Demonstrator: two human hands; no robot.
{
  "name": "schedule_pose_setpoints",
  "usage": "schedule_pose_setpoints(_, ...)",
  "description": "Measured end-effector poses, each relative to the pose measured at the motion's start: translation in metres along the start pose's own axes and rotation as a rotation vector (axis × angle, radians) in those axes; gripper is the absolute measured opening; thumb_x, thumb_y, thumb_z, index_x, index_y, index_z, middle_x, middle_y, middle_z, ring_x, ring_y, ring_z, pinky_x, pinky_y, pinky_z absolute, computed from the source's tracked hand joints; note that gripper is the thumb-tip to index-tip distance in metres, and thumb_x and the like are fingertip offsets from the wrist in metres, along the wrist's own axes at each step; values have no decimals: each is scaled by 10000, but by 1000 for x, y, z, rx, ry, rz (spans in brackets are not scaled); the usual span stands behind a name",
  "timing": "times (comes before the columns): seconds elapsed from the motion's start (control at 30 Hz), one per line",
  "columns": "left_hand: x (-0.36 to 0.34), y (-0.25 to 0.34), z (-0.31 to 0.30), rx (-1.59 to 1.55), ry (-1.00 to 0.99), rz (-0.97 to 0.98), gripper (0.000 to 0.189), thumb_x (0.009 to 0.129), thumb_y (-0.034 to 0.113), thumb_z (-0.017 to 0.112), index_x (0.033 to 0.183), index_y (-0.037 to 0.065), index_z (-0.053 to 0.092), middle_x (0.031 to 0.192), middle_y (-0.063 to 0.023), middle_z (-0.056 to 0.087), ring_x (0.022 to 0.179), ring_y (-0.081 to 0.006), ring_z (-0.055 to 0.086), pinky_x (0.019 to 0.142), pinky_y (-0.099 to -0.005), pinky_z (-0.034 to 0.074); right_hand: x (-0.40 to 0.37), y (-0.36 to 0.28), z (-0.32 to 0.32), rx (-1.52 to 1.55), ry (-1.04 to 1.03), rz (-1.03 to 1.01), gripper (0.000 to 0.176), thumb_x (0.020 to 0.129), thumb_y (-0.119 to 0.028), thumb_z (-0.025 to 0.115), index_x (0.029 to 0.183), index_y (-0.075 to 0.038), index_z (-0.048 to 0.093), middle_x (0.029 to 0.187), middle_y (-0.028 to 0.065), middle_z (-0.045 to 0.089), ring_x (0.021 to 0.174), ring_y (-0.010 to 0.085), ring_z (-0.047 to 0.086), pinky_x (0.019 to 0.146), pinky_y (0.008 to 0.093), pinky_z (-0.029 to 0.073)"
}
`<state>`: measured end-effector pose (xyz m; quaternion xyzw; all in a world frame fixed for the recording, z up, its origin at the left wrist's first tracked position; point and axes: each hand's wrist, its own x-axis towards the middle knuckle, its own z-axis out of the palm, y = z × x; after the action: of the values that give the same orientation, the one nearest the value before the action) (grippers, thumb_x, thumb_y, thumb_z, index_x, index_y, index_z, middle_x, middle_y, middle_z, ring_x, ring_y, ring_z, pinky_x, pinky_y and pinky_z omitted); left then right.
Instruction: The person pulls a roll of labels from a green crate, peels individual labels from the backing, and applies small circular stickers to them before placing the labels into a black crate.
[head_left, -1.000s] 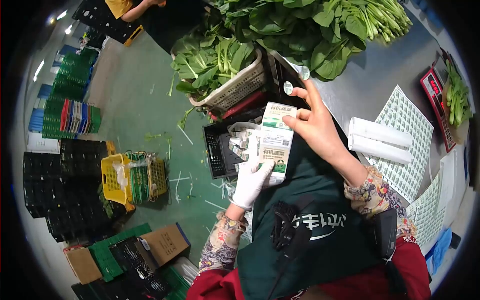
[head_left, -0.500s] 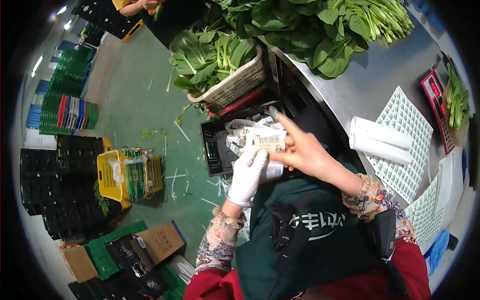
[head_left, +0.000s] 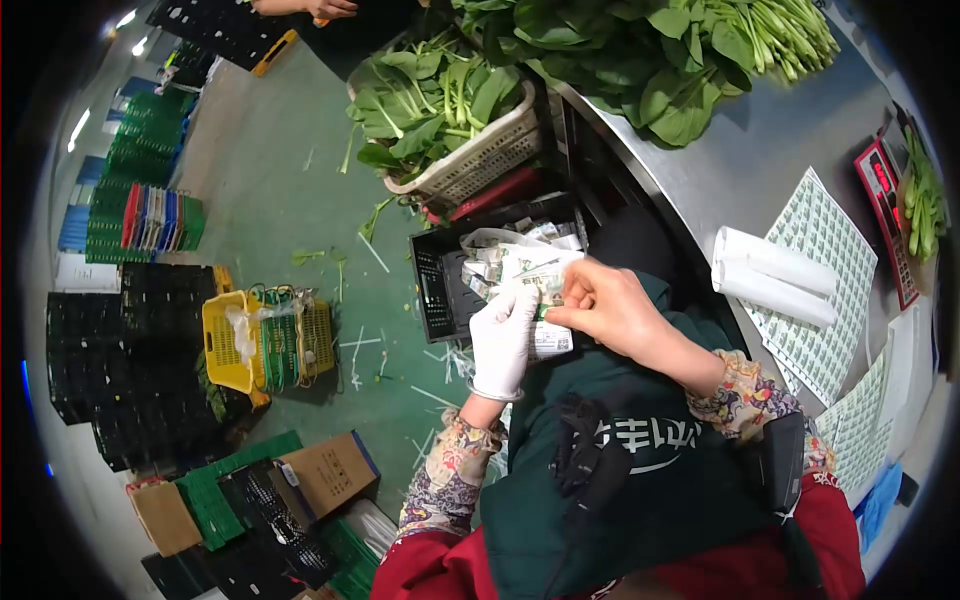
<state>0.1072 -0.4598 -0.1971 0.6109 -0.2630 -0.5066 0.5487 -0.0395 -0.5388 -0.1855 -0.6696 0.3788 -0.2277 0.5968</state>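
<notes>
My left hand (head_left: 503,335), in a white glove, pinches a white plastic bag (head_left: 538,272) with dark and green print. My bare right hand (head_left: 612,308) is closed at the bag's right edge, thumb and fingertips pressed together on it. Below the fingers shows a white label (head_left: 550,342) with a small square code. Right behind the bag, a black crate (head_left: 432,290) holds several more printed packs, partly covered by my hands and the bag.
A beige basket (head_left: 470,160) of leafy greens stands beyond the crate. On the steel table (head_left: 740,190) are piled greens (head_left: 680,95), label sheets (head_left: 815,270), white rolls (head_left: 775,275) and a red scale (head_left: 885,215). Another person's hand (head_left: 330,8) shows at the top. Scraps litter the floor.
My right hand's fingers, spread wide before, have curled in and closed at the bag's edge. The bag has turned in my left hand, and its label below shows more.
</notes>
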Motion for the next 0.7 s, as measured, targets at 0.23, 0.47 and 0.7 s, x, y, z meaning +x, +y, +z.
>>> schedule_pose_setpoints(0.23, -5, -21, -13, -75, -289, -159, 345, 919, 253, 539, 1128, -21, 533, 976, -101, 622, 783, -160, 634, 678, -323, 550, 20, -12, -23, 340, 213, 15, 340, 838, -57, 610, 1085, 11, 386, 714, 55, 586, 499, 69, 503, 424, 183, 387)
schedule_pose_setpoints(0.47, 2, -17, -9, -152, -117, -73, 384, 986, 286, 381, 1117, -31, 555, 952, -74, 636, 775, -106, 610, 676, -241, 508, -6, -8, 4, 241, -159, 208, 274, 880, -212, 579, 771, 38, 599, 619, 60, 621, 494, 95, 580, 403, 229, 435)
schedule_pose_setpoints(0.7, -7, -26, -4, 446, 66, 140, 336, 956, 248, 484, 1021, -53, 617, 912, -68, 652, 789, -97, 566, 732, -252, 469, 2, 3, -7, -366, -378, 318, 508, 872, -410, 558, 591, 11, 597, 521, 104, 593, 455, 186, 603, 492, 305, 495)
